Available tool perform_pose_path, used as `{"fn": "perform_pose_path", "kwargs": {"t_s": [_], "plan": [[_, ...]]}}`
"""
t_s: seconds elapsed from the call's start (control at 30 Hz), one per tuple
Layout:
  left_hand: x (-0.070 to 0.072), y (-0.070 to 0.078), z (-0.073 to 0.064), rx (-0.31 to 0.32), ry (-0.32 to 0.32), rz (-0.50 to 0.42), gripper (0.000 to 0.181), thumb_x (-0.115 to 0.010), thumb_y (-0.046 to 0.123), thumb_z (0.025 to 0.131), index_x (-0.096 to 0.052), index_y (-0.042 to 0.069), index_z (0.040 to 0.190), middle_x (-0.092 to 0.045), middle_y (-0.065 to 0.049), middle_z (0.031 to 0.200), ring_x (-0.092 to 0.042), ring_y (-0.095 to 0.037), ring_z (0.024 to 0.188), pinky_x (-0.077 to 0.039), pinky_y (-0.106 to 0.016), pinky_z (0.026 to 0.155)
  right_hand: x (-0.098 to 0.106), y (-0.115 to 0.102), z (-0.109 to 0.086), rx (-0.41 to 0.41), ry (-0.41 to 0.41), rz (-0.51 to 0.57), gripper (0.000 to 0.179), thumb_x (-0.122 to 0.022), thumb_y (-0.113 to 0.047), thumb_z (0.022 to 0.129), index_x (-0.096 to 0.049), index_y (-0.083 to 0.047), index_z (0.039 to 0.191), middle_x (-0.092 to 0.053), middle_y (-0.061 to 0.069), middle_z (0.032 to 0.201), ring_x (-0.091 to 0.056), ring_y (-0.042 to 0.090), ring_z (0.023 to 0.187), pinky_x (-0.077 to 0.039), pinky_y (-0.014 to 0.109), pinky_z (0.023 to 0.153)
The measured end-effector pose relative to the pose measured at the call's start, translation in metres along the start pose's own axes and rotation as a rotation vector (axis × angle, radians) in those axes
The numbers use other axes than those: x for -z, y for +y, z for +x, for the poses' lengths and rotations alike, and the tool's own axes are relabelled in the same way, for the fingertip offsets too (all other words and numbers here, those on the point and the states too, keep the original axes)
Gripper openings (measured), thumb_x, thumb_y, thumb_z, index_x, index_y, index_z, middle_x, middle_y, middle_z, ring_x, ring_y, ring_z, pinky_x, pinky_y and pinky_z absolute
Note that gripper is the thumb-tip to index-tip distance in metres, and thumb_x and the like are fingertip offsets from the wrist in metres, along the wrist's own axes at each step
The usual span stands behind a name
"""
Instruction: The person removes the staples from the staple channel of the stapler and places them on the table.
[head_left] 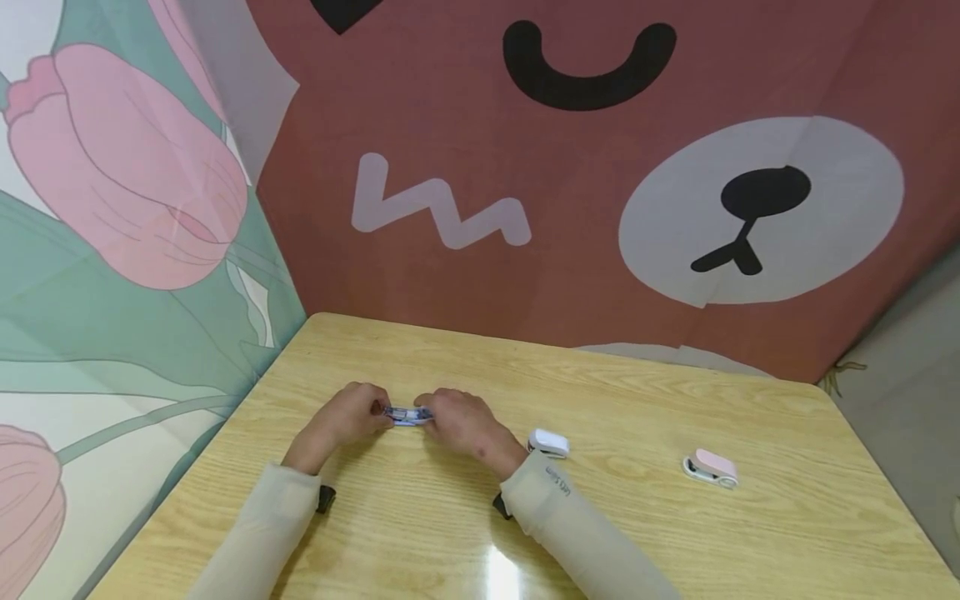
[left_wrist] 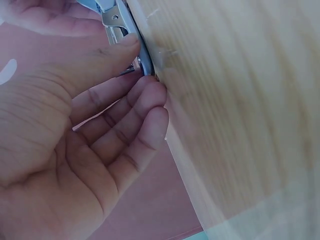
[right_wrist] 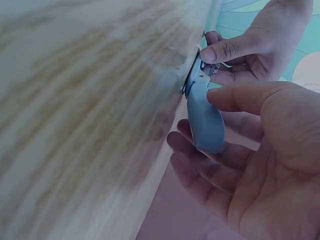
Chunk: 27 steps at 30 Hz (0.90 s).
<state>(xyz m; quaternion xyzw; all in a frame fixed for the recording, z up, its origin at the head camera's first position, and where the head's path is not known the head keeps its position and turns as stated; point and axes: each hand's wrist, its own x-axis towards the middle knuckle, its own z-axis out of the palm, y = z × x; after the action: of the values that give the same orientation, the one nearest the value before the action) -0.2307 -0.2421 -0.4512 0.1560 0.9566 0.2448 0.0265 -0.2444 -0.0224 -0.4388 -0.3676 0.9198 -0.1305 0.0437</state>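
A small light-blue stapler (head_left: 405, 416) is swung open between the two hands, low over the table, its metal inside showing. My left hand (head_left: 351, 415) pinches one end of it; in the left wrist view the thumb (left_wrist: 112, 55) presses on that end, with the other fingers curled beneath. On the other end is my right hand (head_left: 461, 422). The right wrist view shows its thumb (right_wrist: 240, 97) against the smooth blue cover (right_wrist: 206, 122) and the fingers behind it.
To the right of the right forearm lies a white stapler (head_left: 550, 442). Farther right is a pink-and-white stapler (head_left: 712, 465). The wooden table (head_left: 600, 517) meets a printed cloth (head_left: 450, 283) at its back edge and a floral cloth (head_left: 172, 333) on the left.
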Motion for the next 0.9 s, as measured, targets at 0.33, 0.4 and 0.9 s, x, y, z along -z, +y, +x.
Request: {"fn": "perform_pose_path", "kwargs": {"t_s": [0.33,0.4,0.9], "plan": [[-0.001,-0.002,0.001,-0.003,0.003,0.004,0.011,-0.082,0.006,0.087,-0.071,0.007,0.083,-0.062,0.003,0.075,-0.053,-0.012,0.067,-0.048,-0.034,0.065,-0.003,-0.007,0.001,0.094,0.123,-0.095,0.018,-0.065,-0.022,0.103,-0.078,-0.021,0.115,-0.07,-0.002,0.116,-0.062,0.018,0.101,-0.051,0.03,0.077],[0.0,-0.001,0.001,0.002,0.004,0.0,0.012,-0.082,0.006,0.087,-0.071,0.007,0.083,-0.063,0.003,0.075,-0.053,-0.012,0.067,-0.048,-0.034,0.066,-0.003,-0.01,0.003,0.093,0.139,-0.121,0.017,-0.065,-0.022,0.103,-0.079,-0.022,0.113,-0.069,-0.002,0.114,-0.061,0.017,0.099,-0.05,0.029,0.076],[-0.001,0.004,0.0,0.053,-0.018,-0.019,0.021,-0.081,0.006,0.089,-0.065,0.009,0.075,-0.06,0.003,0.07,-0.052,-0.014,0.066,-0.046,-0.033,0.064,-0.013,-0.028,0.015,0.001,0.167,-0.306,0.015,-0.07,-0.03,0.099,-0.076,-0.025,0.087,-0.059,-0.008,0.076,-0.046,0.014,0.07,-0.041,0.033,0.069]]}}
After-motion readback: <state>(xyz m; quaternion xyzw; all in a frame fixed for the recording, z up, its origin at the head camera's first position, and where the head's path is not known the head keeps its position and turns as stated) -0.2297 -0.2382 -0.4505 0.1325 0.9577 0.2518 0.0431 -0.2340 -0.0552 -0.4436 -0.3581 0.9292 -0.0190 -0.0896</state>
